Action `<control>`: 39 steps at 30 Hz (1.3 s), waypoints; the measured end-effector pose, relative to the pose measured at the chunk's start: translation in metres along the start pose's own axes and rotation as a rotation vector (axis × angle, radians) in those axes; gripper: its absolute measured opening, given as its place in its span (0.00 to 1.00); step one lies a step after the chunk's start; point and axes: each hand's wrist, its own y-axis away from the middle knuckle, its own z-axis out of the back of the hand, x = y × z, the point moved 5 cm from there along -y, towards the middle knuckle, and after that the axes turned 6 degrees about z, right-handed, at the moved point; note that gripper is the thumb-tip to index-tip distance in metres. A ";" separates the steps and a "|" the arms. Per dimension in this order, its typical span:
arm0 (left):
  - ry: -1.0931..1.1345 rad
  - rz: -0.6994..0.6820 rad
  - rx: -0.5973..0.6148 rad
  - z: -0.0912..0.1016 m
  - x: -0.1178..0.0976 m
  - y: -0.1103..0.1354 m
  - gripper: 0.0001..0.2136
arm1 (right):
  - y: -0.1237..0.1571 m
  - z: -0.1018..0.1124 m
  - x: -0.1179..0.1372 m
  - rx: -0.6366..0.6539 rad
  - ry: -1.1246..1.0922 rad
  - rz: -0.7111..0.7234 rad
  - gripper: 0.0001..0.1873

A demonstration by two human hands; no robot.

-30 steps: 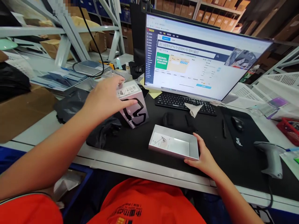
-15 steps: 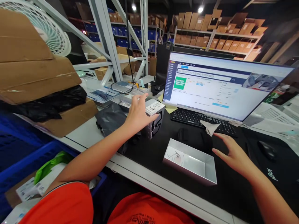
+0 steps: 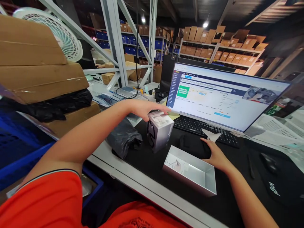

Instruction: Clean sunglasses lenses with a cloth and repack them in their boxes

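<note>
Left hand (image 3: 144, 109): fingers curled over top of grey box (image 3: 161, 134), gripping it from above. Box tilted, directly under palm, above black mat on counter (image 3: 152, 161). Black bag (image 3: 123, 137) just left of this hand's box.

Right hand (image 3: 215, 155): flat on mat, fingers spread, holding nothing. Open white tray (image 3: 197, 174) just nearside of it, keyboard (image 3: 197, 126) beyond.

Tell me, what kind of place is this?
Probably a warehouse packing desk: carton shelves fill the background, a monitor shows a stock-style form, and the left hand grips a small box.
</note>
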 end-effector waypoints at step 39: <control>-0.139 0.337 -0.019 -0.014 0.021 0.021 0.60 | 0.037 0.078 0.003 0.055 0.202 -0.158 0.37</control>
